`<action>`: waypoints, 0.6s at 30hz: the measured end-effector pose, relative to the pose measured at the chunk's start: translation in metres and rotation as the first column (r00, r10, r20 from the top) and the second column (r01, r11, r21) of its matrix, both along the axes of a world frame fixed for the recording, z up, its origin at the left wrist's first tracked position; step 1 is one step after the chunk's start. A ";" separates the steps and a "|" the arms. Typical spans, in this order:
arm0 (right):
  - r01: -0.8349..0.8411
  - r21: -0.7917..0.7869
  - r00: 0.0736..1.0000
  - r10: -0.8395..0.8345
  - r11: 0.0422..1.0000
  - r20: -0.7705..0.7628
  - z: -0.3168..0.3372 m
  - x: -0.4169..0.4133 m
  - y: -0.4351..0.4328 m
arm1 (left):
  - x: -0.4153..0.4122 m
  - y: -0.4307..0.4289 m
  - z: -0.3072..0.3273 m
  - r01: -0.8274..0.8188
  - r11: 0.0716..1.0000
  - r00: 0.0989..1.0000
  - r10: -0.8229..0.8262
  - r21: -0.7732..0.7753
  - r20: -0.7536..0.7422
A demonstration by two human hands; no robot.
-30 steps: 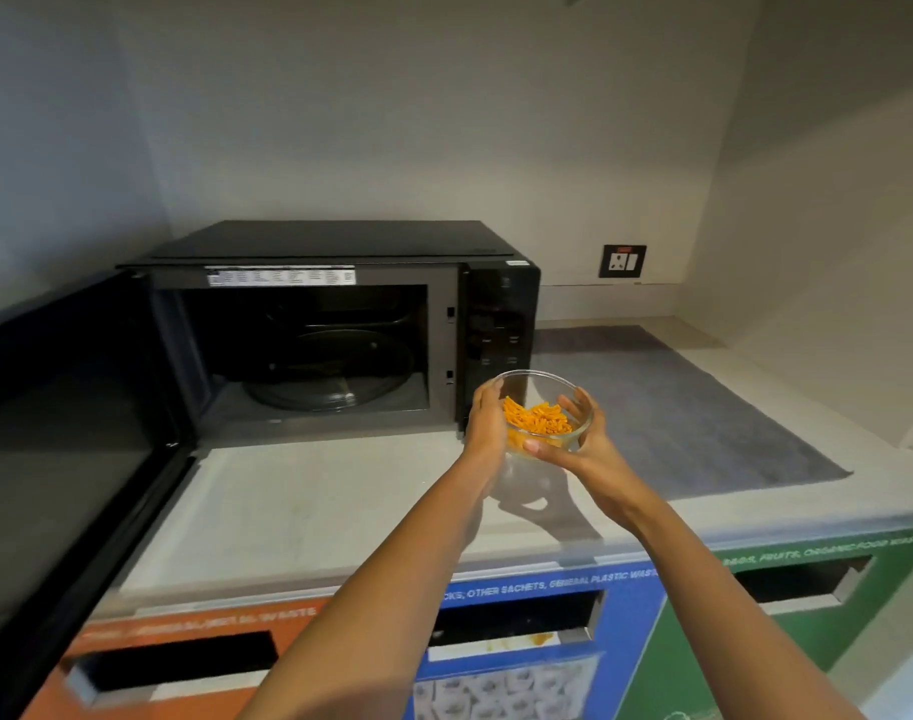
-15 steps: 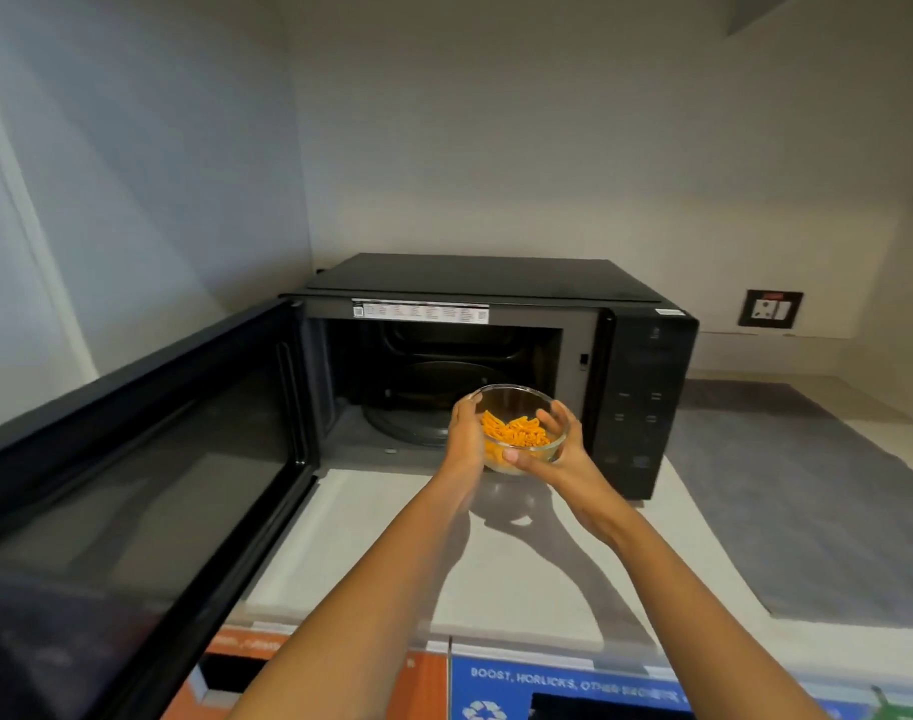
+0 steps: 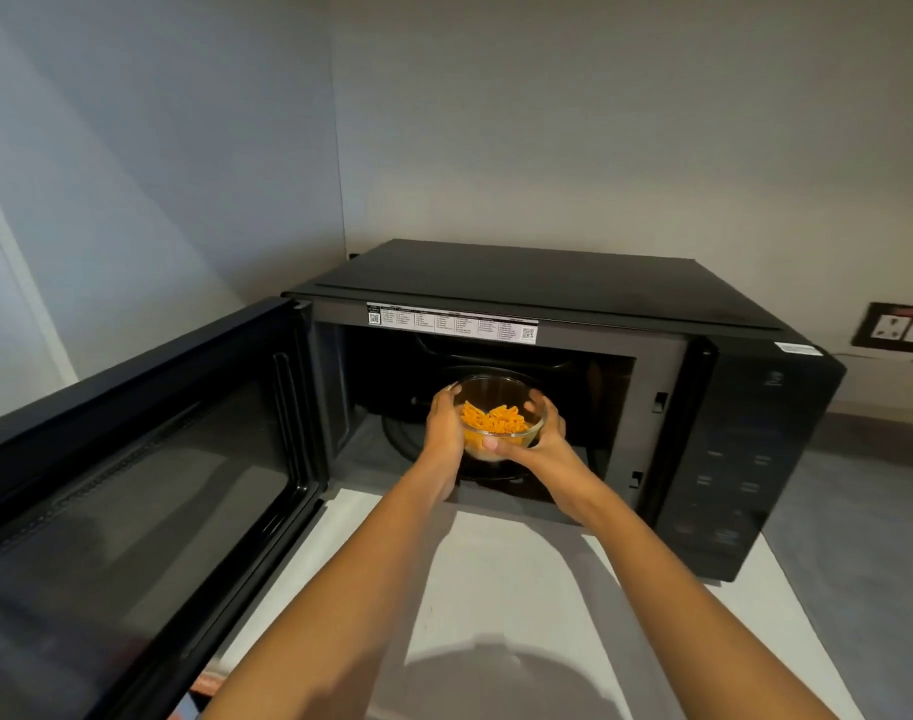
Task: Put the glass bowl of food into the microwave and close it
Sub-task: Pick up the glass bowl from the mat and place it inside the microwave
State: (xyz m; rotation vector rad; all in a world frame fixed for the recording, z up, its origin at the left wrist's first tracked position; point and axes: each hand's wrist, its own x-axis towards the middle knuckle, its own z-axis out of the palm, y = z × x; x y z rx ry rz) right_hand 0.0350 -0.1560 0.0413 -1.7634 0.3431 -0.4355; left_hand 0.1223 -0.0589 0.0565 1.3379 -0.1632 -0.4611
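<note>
Both hands are wrapped around the glass bowl (image 3: 501, 413), grasping it between them: the left hand (image 3: 444, 426) cups its left wall with the fingertips hooked over the far rim, and the right hand (image 3: 534, 444) cradles its right side and underside, thumb lying across the near wall. The bowl is clear and holds a heap of orange food (image 3: 493, 419), short ridged pieces piled in the middle. It is held level at the mouth of the microwave (image 3: 573, 283), just inside the opening and above the round glass turntable (image 3: 407, 444), whose dark rim shows below and to the left of the hands; whether the bowl touches the turntable cannot be told. The microwave is black, and a white label strip (image 3: 451, 322) runs along the top edge of its opening. Its door (image 3: 132, 485) hangs wide open to the left of the microwave, hinged at the left side, its dark window facing the camera. The control panel (image 3: 740, 459) fills the microwave's right front. The microwave stands on a pale counter (image 3: 496, 589), and both bare forearms reach over that counter towards the opening. On the wall to the right of the microwave sits a wall socket (image 3: 898, 327)
</note>
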 end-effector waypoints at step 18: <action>0.048 0.122 0.999 -0.049 0.991 0.004 0.008 0.066 -0.028 | 0.087 -0.038 -0.008 0.068 0.997 0.997 -0.070 0.031 0.042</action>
